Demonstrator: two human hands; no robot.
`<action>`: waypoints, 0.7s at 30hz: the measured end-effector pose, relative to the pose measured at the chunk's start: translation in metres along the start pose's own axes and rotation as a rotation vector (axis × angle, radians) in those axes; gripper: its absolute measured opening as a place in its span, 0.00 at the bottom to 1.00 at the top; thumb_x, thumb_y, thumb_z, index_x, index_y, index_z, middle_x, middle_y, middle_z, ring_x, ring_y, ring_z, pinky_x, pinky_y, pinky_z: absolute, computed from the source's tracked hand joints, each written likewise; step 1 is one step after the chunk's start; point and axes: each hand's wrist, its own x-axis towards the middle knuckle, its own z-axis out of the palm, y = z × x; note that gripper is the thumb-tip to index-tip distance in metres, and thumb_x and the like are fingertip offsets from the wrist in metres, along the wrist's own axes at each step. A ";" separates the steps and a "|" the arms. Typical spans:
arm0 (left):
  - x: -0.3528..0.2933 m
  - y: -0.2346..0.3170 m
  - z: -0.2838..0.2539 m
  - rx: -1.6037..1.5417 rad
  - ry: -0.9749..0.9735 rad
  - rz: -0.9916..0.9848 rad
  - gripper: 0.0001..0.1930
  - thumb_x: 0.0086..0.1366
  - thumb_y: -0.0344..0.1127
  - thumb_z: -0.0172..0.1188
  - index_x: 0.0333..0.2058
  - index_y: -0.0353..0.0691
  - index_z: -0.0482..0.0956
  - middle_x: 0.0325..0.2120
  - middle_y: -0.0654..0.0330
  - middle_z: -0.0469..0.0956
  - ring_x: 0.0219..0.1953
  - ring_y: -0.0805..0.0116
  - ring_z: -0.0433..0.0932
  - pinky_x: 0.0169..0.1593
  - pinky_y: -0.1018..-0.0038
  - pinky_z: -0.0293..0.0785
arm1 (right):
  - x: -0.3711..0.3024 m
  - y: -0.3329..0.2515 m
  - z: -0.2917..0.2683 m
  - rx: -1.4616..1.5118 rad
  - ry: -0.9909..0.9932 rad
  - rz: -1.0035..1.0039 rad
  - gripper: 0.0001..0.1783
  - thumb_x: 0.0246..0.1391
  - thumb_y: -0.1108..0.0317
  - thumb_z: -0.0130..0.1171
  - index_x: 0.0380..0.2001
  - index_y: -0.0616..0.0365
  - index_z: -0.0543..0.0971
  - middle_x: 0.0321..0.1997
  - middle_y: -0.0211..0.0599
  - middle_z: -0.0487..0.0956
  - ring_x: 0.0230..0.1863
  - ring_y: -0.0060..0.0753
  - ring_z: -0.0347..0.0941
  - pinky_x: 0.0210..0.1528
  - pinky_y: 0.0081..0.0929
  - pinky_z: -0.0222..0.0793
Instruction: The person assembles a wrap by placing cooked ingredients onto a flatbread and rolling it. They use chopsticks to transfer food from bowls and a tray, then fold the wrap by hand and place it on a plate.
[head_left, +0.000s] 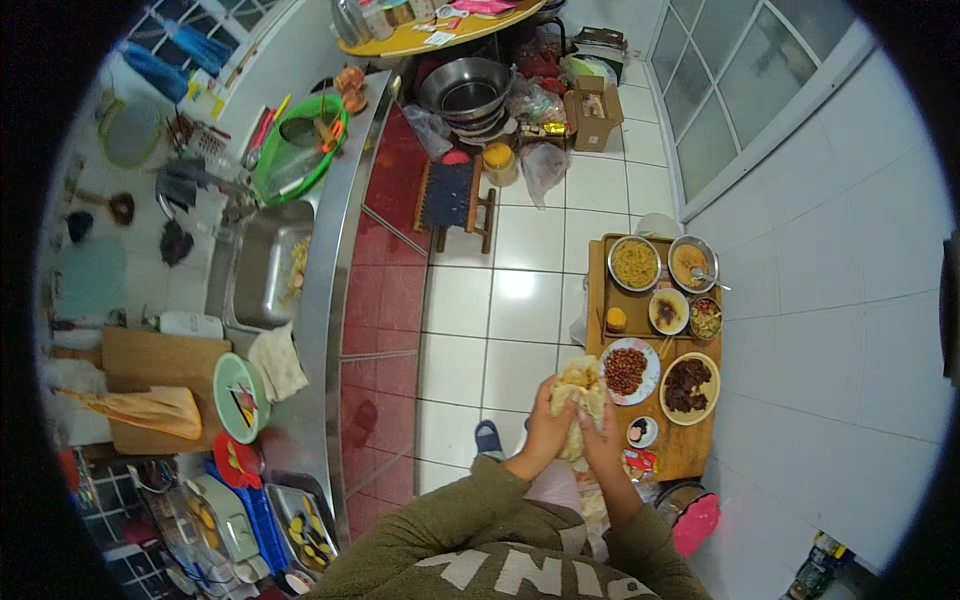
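A pale flatbread wrap (577, 402) with yellowish filling showing at its far end is held in front of my body. My left hand (543, 432) closes round its left side, with the thumb laid across the front. On the other side my right hand (603, 445) grips it, fingers partly hidden behind the bread. Just right of the wrap lies a floral plate of red-brown peanuts (626, 371). Beyond that stands a yellow bowl of dark brown food pieces (689, 388). A small white dish (642, 432) is close to my right hand.
Several food bowls, including a metal bowl of yellow shreds (635, 264), stand on a tray on the low wooden table (690, 455). At left runs a steel counter (318, 300) with a sink (270, 265). A small folding stool (447, 197) and a cardboard box (596, 115) stand farther off.
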 end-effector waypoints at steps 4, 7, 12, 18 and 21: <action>0.016 0.016 0.035 0.046 -0.088 -0.005 0.24 0.71 0.37 0.58 0.61 0.35 0.63 0.48 0.56 0.76 0.50 0.71 0.74 0.53 0.74 0.73 | 0.013 0.021 -0.035 -0.025 0.101 -0.056 0.32 0.63 0.72 0.55 0.68 0.66 0.60 0.67 0.47 0.66 0.66 0.38 0.62 0.68 0.35 0.57; 0.027 0.011 0.053 0.095 -0.120 0.003 0.25 0.71 0.37 0.58 0.62 0.34 0.62 0.49 0.55 0.76 0.51 0.70 0.74 0.54 0.73 0.73 | 0.025 0.020 -0.053 -0.094 0.144 -0.067 0.32 0.63 0.70 0.55 0.68 0.67 0.60 0.67 0.48 0.65 0.66 0.41 0.62 0.69 0.36 0.55; 0.051 0.006 0.090 0.148 -0.166 0.065 0.24 0.71 0.35 0.58 0.61 0.34 0.63 0.50 0.53 0.75 0.51 0.67 0.74 0.54 0.72 0.72 | 0.042 0.018 -0.087 -0.032 0.204 0.007 0.31 0.63 0.70 0.56 0.66 0.67 0.62 0.65 0.50 0.68 0.67 0.45 0.63 0.69 0.38 0.55; 0.060 -0.013 0.105 -0.005 -0.278 -0.099 0.23 0.72 0.34 0.57 0.61 0.35 0.63 0.50 0.55 0.74 0.50 0.68 0.74 0.54 0.72 0.72 | 0.045 0.031 -0.100 -0.242 0.272 -0.059 0.35 0.60 0.69 0.59 0.68 0.63 0.61 0.66 0.50 0.68 0.68 0.48 0.63 0.69 0.38 0.56; 0.068 -0.044 0.098 0.104 -0.306 -0.144 0.24 0.72 0.36 0.57 0.62 0.34 0.62 0.51 0.56 0.73 0.51 0.68 0.73 0.54 0.73 0.72 | 0.040 0.054 -0.100 -0.154 0.285 0.038 0.35 0.61 0.70 0.58 0.69 0.63 0.59 0.70 0.48 0.63 0.71 0.45 0.58 0.71 0.37 0.52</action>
